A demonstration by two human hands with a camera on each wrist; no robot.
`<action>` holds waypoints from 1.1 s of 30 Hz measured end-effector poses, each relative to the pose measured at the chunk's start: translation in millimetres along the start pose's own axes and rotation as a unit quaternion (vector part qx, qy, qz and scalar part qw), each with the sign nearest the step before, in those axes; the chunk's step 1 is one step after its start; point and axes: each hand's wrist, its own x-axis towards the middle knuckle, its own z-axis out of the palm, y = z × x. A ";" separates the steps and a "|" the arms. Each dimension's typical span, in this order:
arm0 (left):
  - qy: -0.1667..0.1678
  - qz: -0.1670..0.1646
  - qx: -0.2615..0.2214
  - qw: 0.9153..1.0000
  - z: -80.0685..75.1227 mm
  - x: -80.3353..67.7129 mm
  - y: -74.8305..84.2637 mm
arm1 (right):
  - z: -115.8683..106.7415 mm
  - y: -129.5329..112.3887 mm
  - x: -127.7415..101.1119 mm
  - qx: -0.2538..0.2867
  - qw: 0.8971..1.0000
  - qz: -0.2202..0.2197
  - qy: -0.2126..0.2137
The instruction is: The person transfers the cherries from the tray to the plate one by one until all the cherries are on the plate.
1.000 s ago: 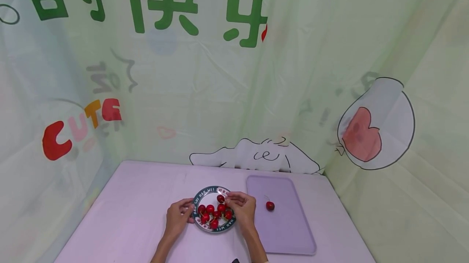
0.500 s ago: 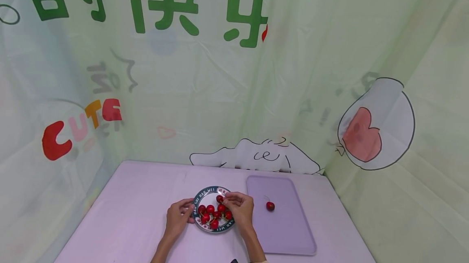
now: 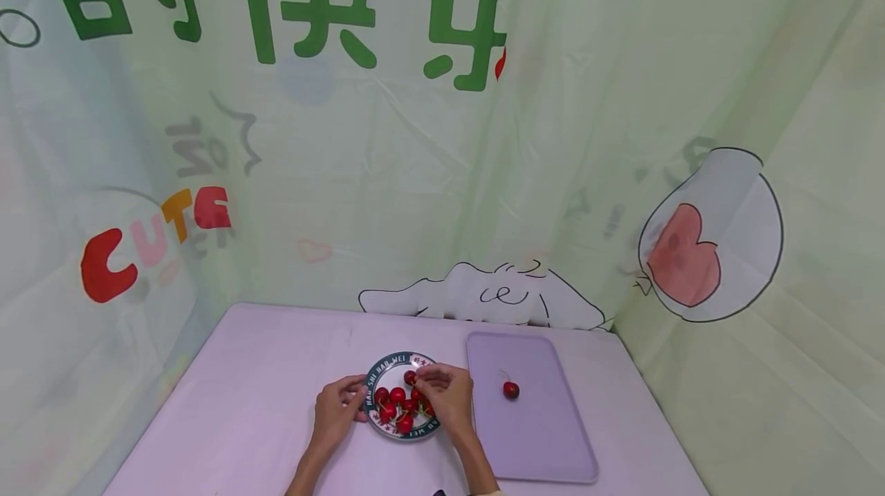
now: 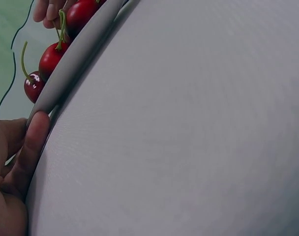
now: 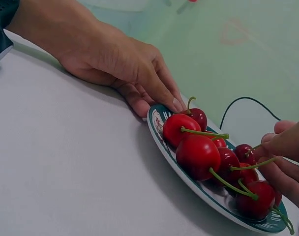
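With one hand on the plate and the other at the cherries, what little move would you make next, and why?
Probably lift the right hand straight up with the red cherry it pinches. Its fingertips appear closed on a green stem, the left hand steadies the round green-rimmed plate, and one cherry already lies on the lilac tray beside it.

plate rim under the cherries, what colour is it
Dark teal-green with white lettering, on the round plate's rim; it shows best in the head view.
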 end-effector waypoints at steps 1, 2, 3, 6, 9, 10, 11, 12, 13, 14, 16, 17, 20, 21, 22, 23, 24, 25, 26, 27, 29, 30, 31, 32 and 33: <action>-0.001 0.000 0.000 1.000 0.0 -0.1 0.4 | 0.3 0.2 0.4 -0.003 1.000 -0.002 -0.002; -0.001 0.000 0.001 1.000 0.2 -0.2 0.5 | 0.6 0.4 0.6 -0.007 1.000 -0.008 -0.006; -0.002 -0.001 0.001 1.000 0.4 -0.2 0.8 | 1.0 0.6 0.8 -0.012 1.000 -0.012 -0.008; -0.002 -0.006 0.001 1.000 0.9 -0.7 2.1 | 2.1 -0.1 0.6 -0.030 0.999 -0.022 -0.012; -0.001 -0.006 0.003 1.000 1.2 -1.2 3.3 | 3.2 -0.8 0.3 -0.053 0.998 -0.027 -0.012; 0.000 -0.005 0.002 1.000 1.1 -1.2 3.8 | 3.4 -1.1 0.1 -0.060 0.998 -0.029 -0.013; 0.000 -0.004 0.002 1.000 1.2 -1.2 3.9 | 3.7 -1.3 0.1 -0.067 0.997 -0.032 -0.014; 0.001 -0.004 0.002 1.000 1.2 -1.2 4.1 | 4.0 -1.4 0.1 -0.071 0.997 -0.032 -0.016; 0.001 -0.003 0.002 1.000 1.2 -1.1 4.0 | 4.3 -1.4 0.1 -0.076 0.996 -0.033 -0.018; 0.001 -0.003 0.003 1.000 1.2 -0.9 3.8 | 4.5 -1.5 0.2 -0.078 0.996 -0.034 -0.021; 0.001 -0.004 0.002 1.000 1.2 -0.1 2.8 | 4.9 -1.5 0.2 -0.082 0.996 -0.035 -0.027; 0.002 -0.005 0.003 1.000 1.3 0.4 1.8 | 5.1 -1.6 0.3 -0.083 0.995 -0.036 -0.029; -0.002 0.001 -0.008 1.000 0.3 2.3 0.2 | 5.3 -3.3 0.1 -0.088 0.995 -0.041 -0.033; -0.003 0.002 -0.012 1.000 0.0 2.7 0.1 | 5.4 -3.9 -0.1 -0.090 0.994 -0.043 -0.033; -0.004 0.002 -0.016 1.000 -0.4 2.9 0.1 | 5.4 -4.8 -0.3 -0.092 0.994 -0.043 -0.032; -0.004 0.003 -0.019 1.000 -0.7 3.2 0.3 | 5.5 -5.0 -0.4 -0.094 0.994 -0.046 -0.032; -0.005 0.002 -0.022 1.000 -1.1 3.2 0.7 | 5.4 -5.4 -0.8 -0.095 0.994 -0.049 -0.033; -0.005 0.001 -0.022 1.000 -1.2 2.8 1.1 | 5.3 -5.5 -1.2 -0.095 0.994 -0.050 -0.033; -0.005 -0.003 -0.020 1.000 -1.2 2.4 1.8 | 5.3 -5.3 -1.5 -0.095 0.994 -0.050 -0.033; -0.004 -0.002 -0.018 1.000 -1.3 2.0 1.9 | 5.2 -4.8 -1.4 -0.096 0.994 -0.050 -0.034; -0.005 -0.003 -0.016 1.000 -1.8 1.4 2.8 | 4.9 -3.8 -1.4 -0.094 0.994 -0.050 -0.036; -0.005 -0.004 -0.015 1.000 -2.1 0.9 3.2 | 4.7 -3.6 -1.5 -0.093 0.994 -0.048 -0.037; -0.006 -0.003 -0.014 1.000 -2.4 0.6 3.5 | 4.5 -3.6 -1.6 -0.091 0.994 -0.046 -0.037; -0.007 -0.004 -0.014 1.000 -2.6 0.4 3.6 | 4.3 -3.7 -1.6 -0.089 0.994 -0.045 -0.037; -0.006 -0.004 -0.014 1.000 -2.8 0.4 3.4 | 4.0 -3.4 -1.8 -0.089 0.994 -0.047 -0.038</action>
